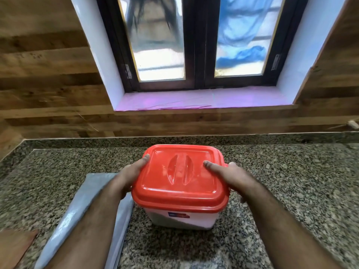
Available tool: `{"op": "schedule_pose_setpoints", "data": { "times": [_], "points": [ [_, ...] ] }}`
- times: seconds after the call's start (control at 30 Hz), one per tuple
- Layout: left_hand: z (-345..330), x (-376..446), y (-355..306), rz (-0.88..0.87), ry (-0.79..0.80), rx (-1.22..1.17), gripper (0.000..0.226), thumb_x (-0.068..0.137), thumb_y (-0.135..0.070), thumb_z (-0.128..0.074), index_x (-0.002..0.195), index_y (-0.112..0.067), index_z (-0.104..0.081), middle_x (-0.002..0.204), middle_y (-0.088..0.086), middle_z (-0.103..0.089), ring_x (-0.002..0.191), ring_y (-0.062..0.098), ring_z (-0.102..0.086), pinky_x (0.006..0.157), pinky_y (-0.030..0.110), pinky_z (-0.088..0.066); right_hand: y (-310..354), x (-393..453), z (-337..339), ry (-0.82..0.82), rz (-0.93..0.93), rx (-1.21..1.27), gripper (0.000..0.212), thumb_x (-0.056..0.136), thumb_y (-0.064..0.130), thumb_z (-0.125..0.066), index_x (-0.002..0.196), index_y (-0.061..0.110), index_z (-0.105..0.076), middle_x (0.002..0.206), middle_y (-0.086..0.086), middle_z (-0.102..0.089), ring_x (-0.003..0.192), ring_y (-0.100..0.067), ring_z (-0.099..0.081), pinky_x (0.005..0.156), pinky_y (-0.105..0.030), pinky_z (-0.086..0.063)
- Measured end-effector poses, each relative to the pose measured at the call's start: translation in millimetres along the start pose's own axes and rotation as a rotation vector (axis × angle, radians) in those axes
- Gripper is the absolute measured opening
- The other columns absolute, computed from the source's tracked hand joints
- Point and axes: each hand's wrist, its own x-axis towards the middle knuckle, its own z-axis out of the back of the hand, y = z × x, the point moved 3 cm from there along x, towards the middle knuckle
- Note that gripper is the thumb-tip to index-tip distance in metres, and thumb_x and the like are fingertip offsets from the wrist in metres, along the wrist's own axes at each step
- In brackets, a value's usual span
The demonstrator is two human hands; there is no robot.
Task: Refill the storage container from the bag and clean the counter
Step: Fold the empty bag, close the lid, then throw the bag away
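Observation:
A white storage container (182, 218) with a red lid (180, 177) stands on the granite counter (291, 181) in front of me. The lid sits closed on top. My left hand (130, 175) grips the lid's left edge, thumb on top. My right hand (231, 175) holds the right edge, thumb resting on the lid. A grey-blue plastic bag (81, 208) lies flat on the counter to the left of the container, partly under my left forearm.
A wooden-panelled wall and a dark-framed window (198, 45) with a pink sill (204, 100) rise behind the counter. A raised granite ledge (194, 139) runs along the back. A brown surface (13, 247) shows at the bottom left corner.

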Motion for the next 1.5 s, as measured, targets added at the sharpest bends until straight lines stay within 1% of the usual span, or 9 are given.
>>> {"op": "schedule_pose_setpoints", "data": {
  "times": [0.1,0.23,0.37,0.47,0.57,0.73,0.87,1.1,1.5],
  "points": [
    [-2.9,-0.2,3.3,-0.019,0.173,-0.223,0.077,0.092,-0.076,-0.065,0.125,-0.007,-0.079,0.117,0.025,-0.079,0.097,0.04,-0.08,0.094,0.059,-0.064,-6.5,-3.2,-6.3,0.262,-0.089,0.247,0.117,0.047,0.092,-0.083,0.134,0.016,-0.062,0.115,-0.015,-0.078,0.098,-0.04,-0.078,0.079,-0.055,-0.064],
    [2.7,8.9,7.7,-0.046,0.007,-0.162,0.093,0.066,-0.086,-0.082,0.116,-0.008,-0.082,0.108,0.021,-0.082,0.093,0.041,-0.082,0.093,0.061,-0.064,0.0,-13.3,-5.4,0.338,-0.061,0.386,0.098,0.055,0.068,-0.098,0.125,0.007,-0.068,0.103,-0.017,-0.083,0.093,-0.038,-0.082,0.092,-0.055,-0.064],
    [19.0,-1.2,-14.5,-0.128,-0.376,0.243,0.09,0.066,-0.091,-0.077,0.091,-0.004,-0.077,0.084,0.015,-0.082,0.071,0.034,-0.08,0.06,0.037,-0.061,8.0,-17.1,9.8,0.011,-0.025,0.184,0.093,0.048,0.079,-0.093,0.105,0.01,-0.073,0.081,-0.007,-0.082,0.065,-0.024,-0.081,0.062,-0.035,-0.065],
    [-1.9,-22.3,-42.9,-0.246,-0.653,0.91,0.076,0.094,-0.081,-0.057,0.101,-0.007,-0.076,0.102,0.016,-0.079,0.094,0.034,-0.076,0.067,0.033,-0.05,34.3,-33.8,8.2,-0.357,0.082,-0.344,0.087,0.064,0.095,-0.069,0.086,0.011,-0.069,0.072,-0.003,-0.07,0.057,-0.016,-0.068,0.046,-0.026,-0.051],
    [-33.0,-35.8,-52.2,-0.28,-0.709,1.168,0.06,0.112,-0.058,-0.042,0.113,-0.008,-0.076,0.107,0.014,-0.079,0.1,0.034,-0.077,0.071,0.039,-0.057,57.4,-48.5,-13.9,-0.518,0.168,-0.671,0.073,0.087,0.084,-0.056,0.078,0.012,-0.059,0.071,-0.002,-0.061,0.059,-0.016,-0.059,0.049,-0.027,-0.05],
    [-25.1,-41.4,-36.3,-0.458,-0.69,1.03,0.065,0.111,-0.058,-0.035,0.131,-0.007,-0.069,0.132,0.017,-0.074,0.117,0.035,-0.072,0.094,0.045,-0.06,57.4,-64.4,-29.0,-0.515,0.222,-0.696,0.08,0.098,0.077,-0.047,0.128,0.005,-0.065,0.11,-0.013,-0.072,0.097,-0.029,-0.072,0.079,-0.039,-0.064],
    [-38.7,-53.1,3.9,-0.775,-0.487,0.821,0.09,0.099,-0.079,-0.03,0.16,-0.016,-0.052,0.168,0.005,-0.047,0.158,0.024,-0.039,0.128,0.047,-0.034,31.8,-81.1,-62.0,-0.396,0.302,-0.665,0.115,0.094,0.087,-0.022,0.168,-0.001,-0.012,0.176,-0.026,-0.011,0.163,-0.039,-0.017,0.127,-0.059,-0.025],
    [-47.4,-46.9,29.9,-0.919,-0.594,0.76,0.083,0.096,-0.072,-0.048,0.147,-0.009,-0.066,0.154,0.01,-0.062,0.153,0.028,-0.047,0.124,0.053,-0.04,2.3,-67.6,-76.7,-0.612,0.582,-0.517,0.095,0.099,0.074,-0.035,0.154,-0.002,-0.052,0.164,-0.025,-0.044,0.157,-0.043,-0.035,0.127,-0.059,-0.03],
    [-44.5,52.0,-66.8,-0.852,-0.545,0.787,0.087,0.098,-0.074,-0.039,0.152,-0.01,-0.062,0.159,0.01,-0.058,0.156,0.028,-0.041,0.129,0.046,-0.033,86.1,40.8,-39.3,-0.599,0.582,-0.558,0.093,0.098,0.07,-0.027,0.156,0.001,-0.048,0.164,-0.021,-0.046,0.156,-0.04,-0.036,0.129,-0.052,-0.027]
  ]
}}
